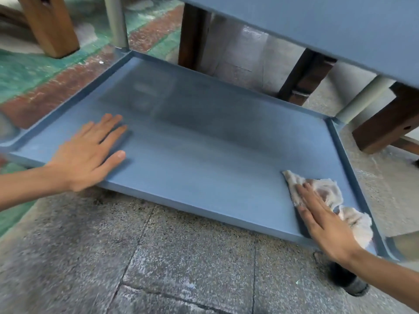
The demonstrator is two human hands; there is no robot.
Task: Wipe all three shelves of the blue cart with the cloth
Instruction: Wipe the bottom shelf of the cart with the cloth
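Now, step: wiping the lowest shelf (204, 159) of the cart; the underside of the next shelf (317, 19) hangs over it at 1 o'clock.
Cloth: cloth (328, 200) lies crumpled in the shelf's near right corner, at 4 o'clock in view, close against the right rim.
Right hand: right hand (326, 225) lies flat on the cloth, fingers straight and close together, pressing rather than gripping; likely so that the palm drags the cloth across the surface.
Left hand: left hand (90, 150) rests flat on the shelf at 9 o'clock, fingers straight and slightly spread, holding nothing; probably bracing the cart so it does not roll on its wheel (349, 279), seen below the near right corner at 5 o'clock.
Shelf as tray: shallow, raised rim on the left, far and right sides; the near edge looks flat. It holds only the cloth and both hands.
Posts: pale posts (116, 21) rise from the far corners at 11 and 2 o'clock.
Progress: judged late, if the upper shelves were done first; not shown.
Risk: dirt left in the rim corners.
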